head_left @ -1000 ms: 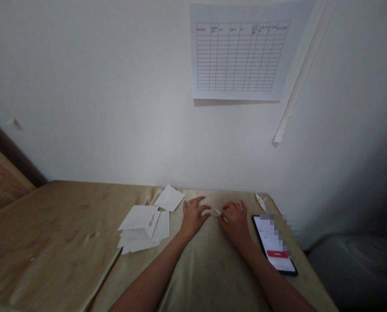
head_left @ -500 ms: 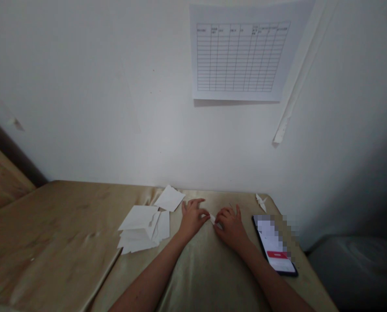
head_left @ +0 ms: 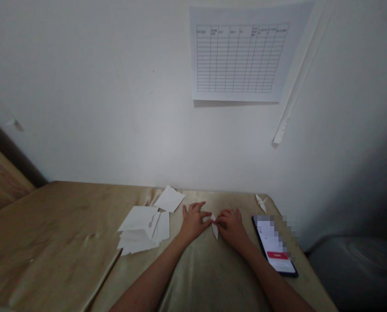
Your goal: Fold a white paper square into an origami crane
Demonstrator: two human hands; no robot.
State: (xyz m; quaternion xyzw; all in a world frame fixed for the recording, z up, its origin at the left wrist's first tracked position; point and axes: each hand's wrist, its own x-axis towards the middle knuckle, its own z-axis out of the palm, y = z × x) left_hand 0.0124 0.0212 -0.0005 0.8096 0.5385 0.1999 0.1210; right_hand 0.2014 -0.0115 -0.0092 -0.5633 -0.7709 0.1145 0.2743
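A narrow, pointed piece of folded white paper (head_left: pixel 215 231) is between my two hands, low over the cloth. My left hand (head_left: pixel 193 221) pinches its left side with thumb and index finger, the other fingers stretched outward. From the right, my right hand (head_left: pixel 231 225) grips the same paper at its middle, fingers curled, one finger raised. The paper's lower tip hangs towards me, while fingertips cover part of its middle.
White paper sheets (head_left: pixel 136 219) lie left of my hands, with another square sheet (head_left: pixel 170 199) behind. A small folded paper bird (head_left: pixel 261 203) sits at the back right, above a phone (head_left: pixel 273 249). The cloth-covered table (head_left: pixel 66 242) meets a wall with a printed chart (head_left: pixel 239 60).
The folded paper has turned more upright, its lower tip now showing below my fingers. My left fingers have shifted slightly right along it.
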